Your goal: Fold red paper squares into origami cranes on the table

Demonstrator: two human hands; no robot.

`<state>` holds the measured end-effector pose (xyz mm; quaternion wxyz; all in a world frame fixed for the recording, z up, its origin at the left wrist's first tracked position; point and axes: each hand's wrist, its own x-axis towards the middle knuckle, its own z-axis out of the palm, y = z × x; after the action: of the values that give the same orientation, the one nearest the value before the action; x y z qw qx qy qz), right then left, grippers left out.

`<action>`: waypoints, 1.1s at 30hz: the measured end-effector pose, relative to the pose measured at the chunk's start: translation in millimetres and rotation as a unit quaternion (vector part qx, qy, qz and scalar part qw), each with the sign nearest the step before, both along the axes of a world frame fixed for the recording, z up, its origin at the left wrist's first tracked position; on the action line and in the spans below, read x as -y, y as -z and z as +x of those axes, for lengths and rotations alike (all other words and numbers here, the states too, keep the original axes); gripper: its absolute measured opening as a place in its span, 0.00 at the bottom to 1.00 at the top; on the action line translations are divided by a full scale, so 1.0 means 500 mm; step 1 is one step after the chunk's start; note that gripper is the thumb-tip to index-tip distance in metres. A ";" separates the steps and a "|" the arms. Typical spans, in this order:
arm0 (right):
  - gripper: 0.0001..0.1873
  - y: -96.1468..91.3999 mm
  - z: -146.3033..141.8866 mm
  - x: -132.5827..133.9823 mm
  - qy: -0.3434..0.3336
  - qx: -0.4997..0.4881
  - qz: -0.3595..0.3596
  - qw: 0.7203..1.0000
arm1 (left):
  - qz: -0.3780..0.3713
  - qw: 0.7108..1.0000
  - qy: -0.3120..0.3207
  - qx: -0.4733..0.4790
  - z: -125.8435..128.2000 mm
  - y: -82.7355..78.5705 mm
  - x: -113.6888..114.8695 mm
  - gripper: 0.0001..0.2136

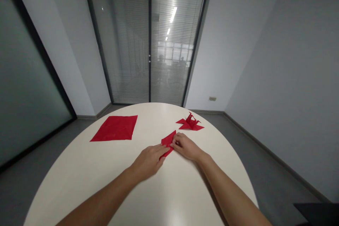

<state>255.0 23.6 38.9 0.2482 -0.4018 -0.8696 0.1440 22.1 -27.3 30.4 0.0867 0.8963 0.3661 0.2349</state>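
A folded piece of red origami paper (pixel 167 140) lies on the table between my two hands. My left hand (pixel 149 162) rests over its lower left part, fingers stretched out flat on the paper and the thumb by its lower corner. At the right edge, my right hand (pixel 186 146) has its fingers curled, with thumb and forefinger pinched on the paper. The fingers hide parts of the folds. Just beyond my right hand stand red folded paper cranes (pixel 190 123), close together; I cannot tell exactly how many.
A flat red paper sheet (pixel 115 129) lies at the left of the round white table (pixel 87 180). Behind the table is a glass partition with blinds (pixel 127 60). A dark object (pixel 317 213) shows at the lower right, beyond the table's edge.
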 end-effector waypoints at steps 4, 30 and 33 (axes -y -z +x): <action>0.10 0.006 -0.003 0.000 0.017 0.015 0.015 1.000 | 0.022 0.999 0.005 -0.023 -0.005 0.009 -0.006 0.19; 0.20 0.000 -0.014 0.026 -0.006 0.045 0.021 0.999 | 0.017 0.999 0.007 -0.028 -0.014 0.016 -0.011 0.18; 0.30 -0.003 -0.007 0.030 0.006 0.060 -0.012 0.998 | 0.015 1.000 -0.001 -0.028 -0.015 0.018 -0.012 0.18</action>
<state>251.5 8.6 40.4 0.1913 -0.4177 -0.8790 0.1280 14.5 -21.2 21.5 0.0628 0.9033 0.3655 0.2157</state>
